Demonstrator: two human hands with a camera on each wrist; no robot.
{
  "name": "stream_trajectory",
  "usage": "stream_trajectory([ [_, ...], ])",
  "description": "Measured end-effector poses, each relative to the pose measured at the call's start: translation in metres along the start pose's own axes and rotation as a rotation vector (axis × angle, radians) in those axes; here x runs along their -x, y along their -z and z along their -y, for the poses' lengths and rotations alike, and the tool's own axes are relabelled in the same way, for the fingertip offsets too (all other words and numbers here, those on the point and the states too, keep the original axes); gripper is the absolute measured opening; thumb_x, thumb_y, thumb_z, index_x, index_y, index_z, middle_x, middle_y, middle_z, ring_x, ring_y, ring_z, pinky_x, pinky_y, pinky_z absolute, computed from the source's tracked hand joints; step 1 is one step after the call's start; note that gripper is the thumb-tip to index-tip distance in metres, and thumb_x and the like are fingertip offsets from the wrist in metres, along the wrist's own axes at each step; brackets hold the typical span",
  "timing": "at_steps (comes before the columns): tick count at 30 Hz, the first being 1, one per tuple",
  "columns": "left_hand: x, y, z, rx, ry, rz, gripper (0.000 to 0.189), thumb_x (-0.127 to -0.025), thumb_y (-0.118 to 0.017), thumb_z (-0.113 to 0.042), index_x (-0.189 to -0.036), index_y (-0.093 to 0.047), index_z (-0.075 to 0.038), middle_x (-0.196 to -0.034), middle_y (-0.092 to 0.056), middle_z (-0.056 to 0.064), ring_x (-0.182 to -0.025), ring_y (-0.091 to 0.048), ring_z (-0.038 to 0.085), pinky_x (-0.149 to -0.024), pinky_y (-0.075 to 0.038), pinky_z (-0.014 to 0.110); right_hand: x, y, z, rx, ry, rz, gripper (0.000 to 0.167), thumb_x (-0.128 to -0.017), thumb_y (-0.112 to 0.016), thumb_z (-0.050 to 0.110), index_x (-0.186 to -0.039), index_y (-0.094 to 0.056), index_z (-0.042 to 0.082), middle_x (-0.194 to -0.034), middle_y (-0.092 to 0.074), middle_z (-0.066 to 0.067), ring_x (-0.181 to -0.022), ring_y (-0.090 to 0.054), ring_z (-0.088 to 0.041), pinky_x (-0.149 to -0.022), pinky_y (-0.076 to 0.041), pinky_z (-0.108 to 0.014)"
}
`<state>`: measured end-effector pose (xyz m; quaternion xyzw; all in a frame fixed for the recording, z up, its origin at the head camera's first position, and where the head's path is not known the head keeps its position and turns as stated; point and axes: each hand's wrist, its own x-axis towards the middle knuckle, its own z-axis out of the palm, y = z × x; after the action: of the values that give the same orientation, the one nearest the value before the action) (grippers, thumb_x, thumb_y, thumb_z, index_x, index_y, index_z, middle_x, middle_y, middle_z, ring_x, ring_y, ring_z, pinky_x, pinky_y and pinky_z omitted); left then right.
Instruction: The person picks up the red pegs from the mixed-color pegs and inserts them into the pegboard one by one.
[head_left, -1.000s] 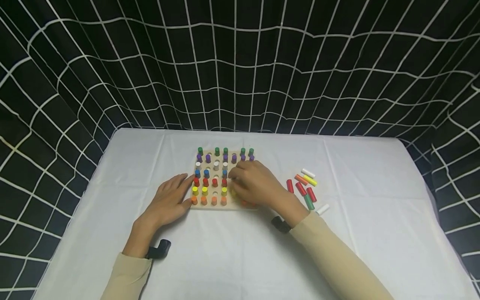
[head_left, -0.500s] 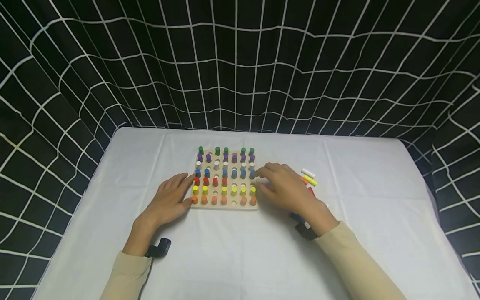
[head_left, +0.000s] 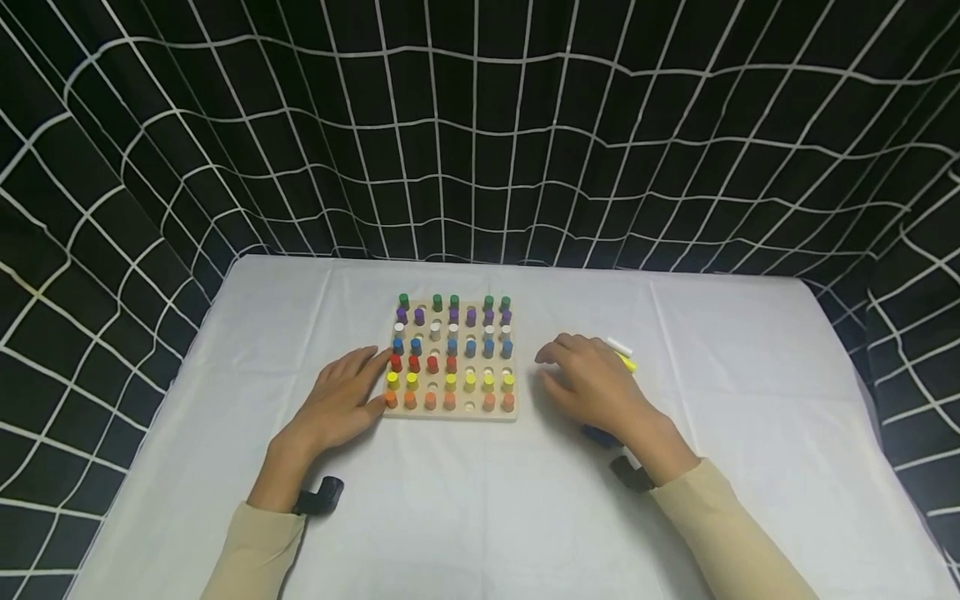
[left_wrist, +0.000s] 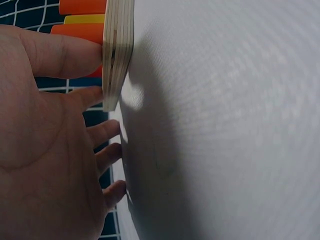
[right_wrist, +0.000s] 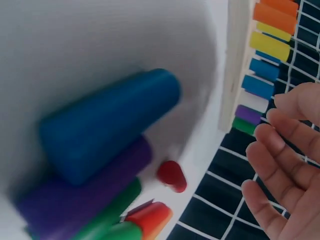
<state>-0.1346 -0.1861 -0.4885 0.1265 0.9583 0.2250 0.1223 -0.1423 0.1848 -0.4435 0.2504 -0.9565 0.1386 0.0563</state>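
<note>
A wooden pegboard [head_left: 480,412] stands mid-table, holding rows of colored pegs, with several bare holes among them. My left hand [head_left: 337,404] rests at its left side, thumb and index finger touching the edge; the left wrist view shows the thumb [left_wrist: 70,55] against the board's layered side. To the right of the board, my right hand [head_left: 596,383] hovers with loosely bent fingers and nothing in them. Below it, the right wrist view shows a loose blue peg [right_wrist: 110,122], a purple peg [right_wrist: 90,190], a green peg [right_wrist: 110,212] and a red peg [right_wrist: 171,175].
Past my right hand lie a white peg [head_left: 618,346] and a yellow peg [head_left: 627,362]; other loose pegs are hidden beneath the hand. A white cloth [head_left: 465,517] covers the table. Dark curtain with a white grid [head_left: 480,150] encloses the back and sides.
My right hand has left the board's right half and shifted rightward over the loose pegs, uncovering the rows there. The left hand has stayed at the board's left edge.
</note>
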Motion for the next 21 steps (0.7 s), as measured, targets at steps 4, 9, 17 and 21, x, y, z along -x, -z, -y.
stream_trajectory([
  [4, -0.001, -0.002, -0.001, -0.003, -0.002, 0.01, 0.074, -0.101, -0.056, -0.033, -0.168, -0.031, -0.018, -0.174, -0.03, 0.017, -0.163, -0.023, 0.04, -0.135, -0.016, 0.063, 0.007, -0.003, -0.006, 0.007, -0.018, -0.023, 0.019, -0.094, -0.071, 0.017, -0.11, -0.077, 0.008, -0.1, -0.076, -0.007, -0.094, -0.073, -0.027, -0.085, -0.06, -0.047],
  [9, -0.002, -0.001, -0.002, -0.003, 0.0, 0.006, 0.074, -0.1, -0.055, -0.032, -0.168, -0.03, -0.017, -0.174, -0.03, 0.017, -0.164, -0.023, 0.04, -0.135, -0.016, 0.063, 0.012, -0.008, -0.014, 0.029, -0.032, -0.066, 0.018, -0.093, -0.071, 0.017, -0.108, -0.077, 0.008, -0.095, -0.076, -0.006, -0.088, -0.072, -0.028, -0.078, -0.06, -0.047],
  [17, -0.002, 0.001, -0.002, -0.007, 0.002, 0.0, 0.074, -0.1, -0.054, -0.032, -0.168, -0.031, -0.016, -0.173, -0.03, 0.018, -0.163, -0.023, 0.041, -0.135, -0.016, 0.064, 0.016, -0.008, -0.023, 0.031, -0.092, -0.081, 0.02, -0.092, -0.07, 0.016, -0.107, -0.078, 0.006, -0.08, -0.07, -0.002, -0.068, -0.06, -0.019, -0.068, -0.056, -0.043],
  [21, -0.001, 0.0, -0.001, -0.003, 0.0, -0.005, 0.074, -0.1, -0.054, -0.032, -0.168, -0.031, -0.016, -0.173, -0.031, 0.018, -0.163, -0.023, 0.041, -0.135, -0.016, 0.065, 0.019, -0.006, -0.026, 0.037, -0.12, -0.083, 0.023, -0.092, -0.072, 0.016, -0.11, -0.077, 0.003, -0.076, -0.067, -0.002, -0.066, -0.055, -0.016, -0.067, -0.054, -0.043],
])
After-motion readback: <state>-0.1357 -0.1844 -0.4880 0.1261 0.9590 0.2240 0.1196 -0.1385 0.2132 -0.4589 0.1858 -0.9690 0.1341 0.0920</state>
